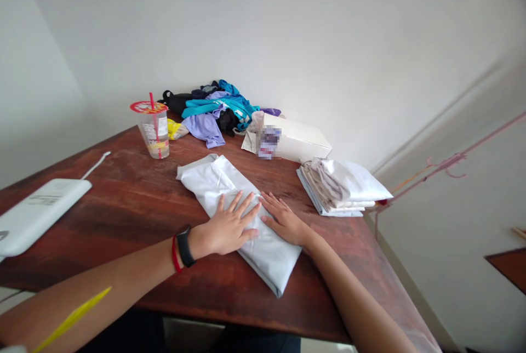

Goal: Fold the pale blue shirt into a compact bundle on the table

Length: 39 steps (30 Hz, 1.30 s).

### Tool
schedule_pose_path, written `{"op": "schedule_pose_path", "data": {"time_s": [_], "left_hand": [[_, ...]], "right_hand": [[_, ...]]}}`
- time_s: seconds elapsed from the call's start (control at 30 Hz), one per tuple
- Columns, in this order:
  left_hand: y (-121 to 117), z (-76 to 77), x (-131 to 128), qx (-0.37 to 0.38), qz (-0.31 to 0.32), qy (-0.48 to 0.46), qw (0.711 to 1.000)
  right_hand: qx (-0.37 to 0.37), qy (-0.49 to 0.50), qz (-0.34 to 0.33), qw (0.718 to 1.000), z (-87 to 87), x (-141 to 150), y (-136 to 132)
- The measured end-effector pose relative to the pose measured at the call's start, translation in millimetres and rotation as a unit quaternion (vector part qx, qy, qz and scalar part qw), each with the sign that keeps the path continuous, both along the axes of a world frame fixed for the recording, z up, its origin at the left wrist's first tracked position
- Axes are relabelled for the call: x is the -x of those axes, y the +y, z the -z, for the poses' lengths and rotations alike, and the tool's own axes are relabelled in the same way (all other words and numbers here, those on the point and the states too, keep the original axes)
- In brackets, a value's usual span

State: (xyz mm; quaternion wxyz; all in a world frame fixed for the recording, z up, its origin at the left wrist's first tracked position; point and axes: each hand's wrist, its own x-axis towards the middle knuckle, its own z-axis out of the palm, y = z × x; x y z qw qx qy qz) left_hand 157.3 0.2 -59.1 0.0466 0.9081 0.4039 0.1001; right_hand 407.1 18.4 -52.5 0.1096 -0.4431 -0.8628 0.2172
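Note:
A folded white garment (213, 180) lies lengthwise on the dark wooden table (131, 205). My left hand (226, 228) rests flat on its near half, fingers spread, with a black band and a red band on the wrist. Beside it, my right hand (283, 220) lies flat too, fingers apart, on the garment's right edge. Neither hand grips anything.
A stack of folded white clothes (343, 186) sits at the table's right edge. Behind it are a white box (298, 142), a heap of blue, purple and black clothes (217, 109), and a plastic cup with a red straw (154, 128). A white flat device (36, 213) lies at the left.

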Motion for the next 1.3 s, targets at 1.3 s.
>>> {"op": "schedule_pose_path", "data": {"time_s": [1.3], "left_hand": [[-27.6, -38.4, -9.6, 0.250, 0.107, -0.339, 0.901]], "right_hand": [[0.240, 0.442, 0.131, 0.854, -15.4, -42.1, 21.6]]}}
